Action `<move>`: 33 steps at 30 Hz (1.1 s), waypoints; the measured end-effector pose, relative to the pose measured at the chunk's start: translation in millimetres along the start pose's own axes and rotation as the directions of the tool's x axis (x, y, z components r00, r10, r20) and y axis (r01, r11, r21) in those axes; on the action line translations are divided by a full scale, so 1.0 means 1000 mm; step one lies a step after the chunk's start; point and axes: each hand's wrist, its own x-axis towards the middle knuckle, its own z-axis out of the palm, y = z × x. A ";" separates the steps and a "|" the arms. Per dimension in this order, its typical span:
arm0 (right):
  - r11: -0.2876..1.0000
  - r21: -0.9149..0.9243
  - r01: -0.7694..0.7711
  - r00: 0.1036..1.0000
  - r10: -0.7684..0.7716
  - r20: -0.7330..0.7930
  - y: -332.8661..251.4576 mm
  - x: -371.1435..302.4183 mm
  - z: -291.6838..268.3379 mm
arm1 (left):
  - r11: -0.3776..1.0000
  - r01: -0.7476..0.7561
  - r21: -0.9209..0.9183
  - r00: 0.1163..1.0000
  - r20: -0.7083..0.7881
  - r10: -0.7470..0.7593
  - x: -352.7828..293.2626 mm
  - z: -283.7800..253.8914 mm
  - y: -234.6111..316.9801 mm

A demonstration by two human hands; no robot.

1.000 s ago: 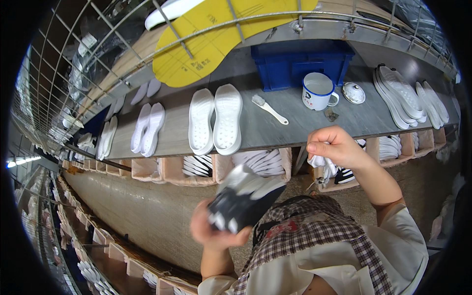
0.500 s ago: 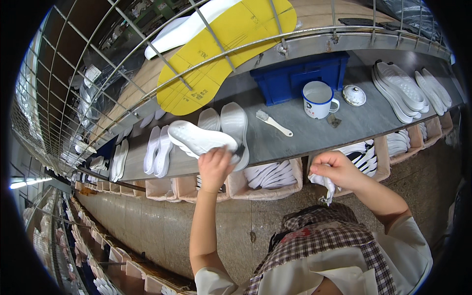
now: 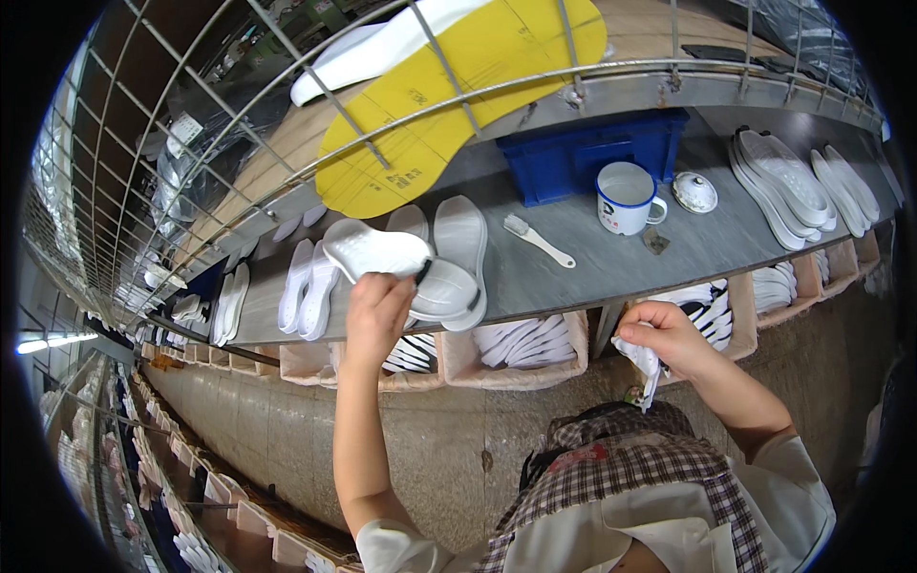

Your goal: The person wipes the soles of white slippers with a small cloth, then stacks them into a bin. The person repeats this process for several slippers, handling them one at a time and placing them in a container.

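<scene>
My left hand [image 3: 376, 317] is closed on the near edge of a white shoe sole [image 3: 377, 248], which is tilted above the bench. A dark band shows beside my fingers. Right against it lies a paler sole piece [image 3: 445, 289]; whether it is part of the same sole I cannot tell. Behind them, another pale sole [image 3: 460, 229] rests on the grey bench. Pinched in my right hand [image 3: 671, 336] is a crumpled white cloth [image 3: 640, 359], hanging in front of the bench edge.
A white-handled brush [image 3: 541, 241], a white mug [image 3: 625, 202] with blue rim, its lid [image 3: 694, 192] and a blue crate [image 3: 585, 158] stand on the bench [image 3: 535, 286]. More soles [image 3: 781, 181] lie right. Lined bins [image 3: 516, 374] sit below; wire mesh [image 3: 458, 95] rises behind.
My left hand has moved left, and the sole in it has tilted. My right hand has shifted slightly right and down, still with the cloth.
</scene>
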 end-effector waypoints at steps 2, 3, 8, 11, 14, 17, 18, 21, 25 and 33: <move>1.000 -0.009 0.004 1.000 -0.004 0.011 -0.002 0.002 0.002 | 0.997 0.049 0.057 0.984 -0.173 -0.038 0.009 -0.034 0.020; 1.000 -0.019 0.007 0.999 -0.006 0.037 -0.004 0.003 0.003 | 0.998 0.062 0.015 0.970 -0.238 -0.057 0.011 -0.052 0.033; 0.999 0.017 0.034 0.998 -0.035 0.045 -0.014 0.011 0.016 | 0.896 0.360 -0.259 0.854 -0.296 -0.429 -0.004 -0.131 0.116; 0.998 0.044 0.044 0.993 -0.048 0.106 -0.026 0.014 0.027 | 0.730 0.442 -0.521 0.793 -0.153 -0.590 -0.013 -0.138 0.136; 0.995 0.036 0.096 0.982 -0.100 0.158 -0.041 0.011 0.041 | 0.470 0.509 -0.721 0.754 0.111 -0.648 -0.020 -0.119 0.142; 0.986 -0.015 0.169 0.956 -0.160 0.245 -0.056 0.007 0.051 | 0.103 0.455 -0.884 0.670 0.264 -0.694 -0.029 -0.079 0.154; 0.971 -0.034 0.238 0.935 -0.220 0.279 -0.059 0.005 0.054 | 0.057 0.438 -0.897 0.674 0.286 -0.681 -0.032 -0.067 0.158; 0.923 -0.002 0.384 0.875 -0.363 0.321 -0.065 0.002 0.059 | -0.059 0.383 -0.922 0.690 0.328 -0.645 -0.039 -0.039 0.168; 0.842 -0.073 0.534 0.818 -0.494 0.294 -0.067 -0.004 0.062 | -0.201 0.382 -0.902 0.695 0.424 -0.581 -0.039 -0.014 0.179; 0.692 -0.358 0.627 0.779 -0.543 0.313 -0.069 -0.029 0.060 | -0.294 0.336 -0.895 0.798 0.436 -0.416 -0.030 0.018 0.191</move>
